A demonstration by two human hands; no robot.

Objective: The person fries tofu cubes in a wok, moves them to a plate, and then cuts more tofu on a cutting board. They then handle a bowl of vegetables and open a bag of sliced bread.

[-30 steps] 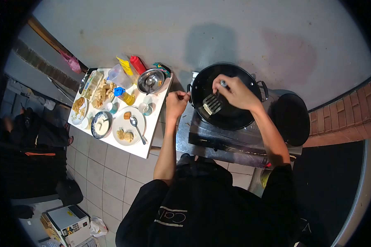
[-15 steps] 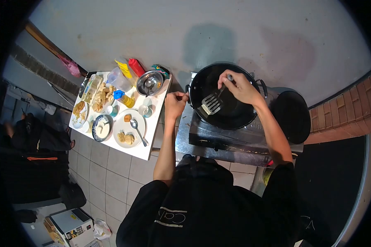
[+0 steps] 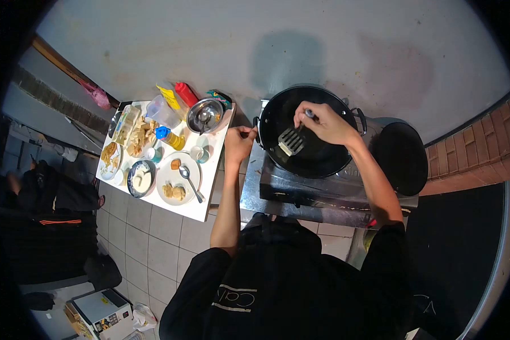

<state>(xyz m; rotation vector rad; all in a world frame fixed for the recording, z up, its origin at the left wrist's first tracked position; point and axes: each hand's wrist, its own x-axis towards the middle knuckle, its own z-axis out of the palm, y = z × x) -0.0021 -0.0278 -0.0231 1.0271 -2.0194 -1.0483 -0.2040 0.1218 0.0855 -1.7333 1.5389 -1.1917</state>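
On the stove stands a deep black wok [image 3: 326,157] with a loop handle on either side. My left hand [image 3: 239,144] is closed at its left handle [image 3: 256,131], thumb and fingers pinched there. Over the wok, my right hand [image 3: 325,123] grips a slotted metal spatula [image 3: 292,139] by its handle, the blade tilted down into the wok. A small pale piece of food [image 3: 285,149] lies at the blade's lower edge; I cannot tell its kind.
Left of the stove, a white table [image 3: 199,212] holds a plate [image 3: 195,168] with food and a spoon, a steel bowl [image 3: 205,115], an oil bottle [image 3: 173,139] and a bowl of white batter [image 3: 141,178]. A black round pan or lid [image 3: 401,160] sits right of the wok.
My right hand has shifted slightly left, and the spatula handle now stands a little steeper. The left hand stays at the wok handle.
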